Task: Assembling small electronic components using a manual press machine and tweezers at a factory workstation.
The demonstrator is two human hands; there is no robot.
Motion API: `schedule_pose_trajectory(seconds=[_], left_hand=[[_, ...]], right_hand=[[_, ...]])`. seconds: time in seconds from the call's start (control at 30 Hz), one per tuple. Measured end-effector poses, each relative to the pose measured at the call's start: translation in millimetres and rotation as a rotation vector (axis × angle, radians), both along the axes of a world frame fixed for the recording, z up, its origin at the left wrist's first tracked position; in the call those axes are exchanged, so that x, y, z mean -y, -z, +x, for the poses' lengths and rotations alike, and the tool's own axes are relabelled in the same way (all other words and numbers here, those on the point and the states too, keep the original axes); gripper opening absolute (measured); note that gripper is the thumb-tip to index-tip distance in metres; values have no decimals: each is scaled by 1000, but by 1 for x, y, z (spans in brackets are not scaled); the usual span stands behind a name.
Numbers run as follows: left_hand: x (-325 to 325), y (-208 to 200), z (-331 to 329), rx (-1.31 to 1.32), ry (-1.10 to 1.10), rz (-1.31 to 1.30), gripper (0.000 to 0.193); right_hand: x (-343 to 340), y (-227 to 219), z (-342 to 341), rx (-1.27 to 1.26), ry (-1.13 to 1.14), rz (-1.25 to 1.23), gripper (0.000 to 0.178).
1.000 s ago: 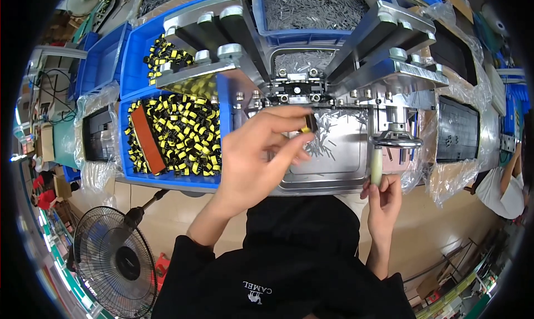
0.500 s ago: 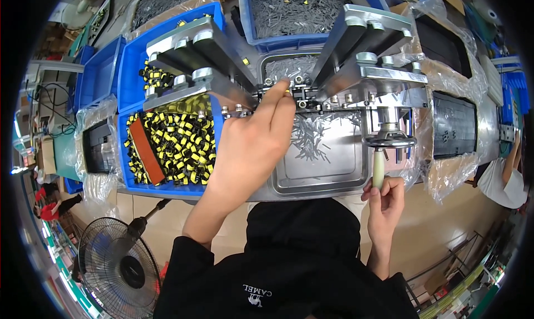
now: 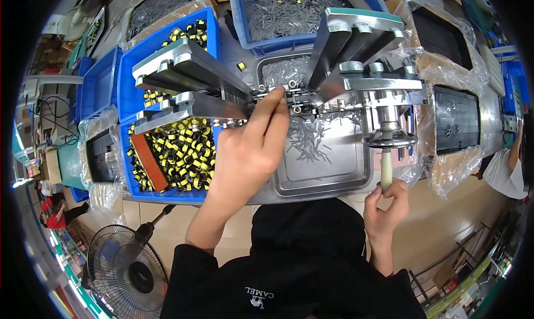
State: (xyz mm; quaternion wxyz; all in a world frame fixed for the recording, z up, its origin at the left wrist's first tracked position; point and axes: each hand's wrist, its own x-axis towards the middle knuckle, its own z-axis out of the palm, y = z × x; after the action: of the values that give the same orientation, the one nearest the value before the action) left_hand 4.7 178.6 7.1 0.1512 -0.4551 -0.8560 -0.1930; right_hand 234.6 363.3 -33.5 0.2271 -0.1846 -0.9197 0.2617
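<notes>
My left hand [image 3: 245, 157] reaches to the middle of a metal hand-operated machine [image 3: 384, 84]. Its index and middle fingers are pressed close together, the tips down at a small fixture [image 3: 297, 99]; whatever they pinch is hidden. My right hand [image 3: 385, 210] is closed round the lower end of a cream-coloured handle [image 3: 386, 171]. This handle hangs from a shiny handwheel [image 3: 389, 142] on the machine's right side. Beneath the fixture lies a steel tray [image 3: 322, 188] with thin grey pieces [image 3: 308, 144] scattered in it.
At left, a blue bin [image 3: 167, 196] holds many small yellow-and-black parts [image 3: 189, 157] and a reddish-brown strip [image 3: 149, 163]. Another blue bin [image 3: 289, 42] behind is full of grey pieces. Thick metal arms [image 3: 194, 105] project from the machine. A fan [image 3: 128, 269] stands lower left.
The view has shifted slightly. My left fingertips stay at the fixture, and a bit of yellow by them no longer shows. My right hand keeps its hold on the handle.
</notes>
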Motion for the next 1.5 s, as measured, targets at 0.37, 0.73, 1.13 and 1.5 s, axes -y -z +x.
schedule_pose_trajectory(seconds=[0.37,0.73,1.13,1.5], left_hand=[[0,4,-5,-91,62,-14,23],[2,2,-4,6,63,-8,25],[3,-6,-2,72,7,-170,37],[20,-25,27,718,329,489,35]], right_hand=[[-8,-32,-55,166,218,102,87],[-35,42,-44,48,196,-1482,67],[-7,18,-47,82,93,-1492,47],[4,17,-35,62,87,-1116,39]])
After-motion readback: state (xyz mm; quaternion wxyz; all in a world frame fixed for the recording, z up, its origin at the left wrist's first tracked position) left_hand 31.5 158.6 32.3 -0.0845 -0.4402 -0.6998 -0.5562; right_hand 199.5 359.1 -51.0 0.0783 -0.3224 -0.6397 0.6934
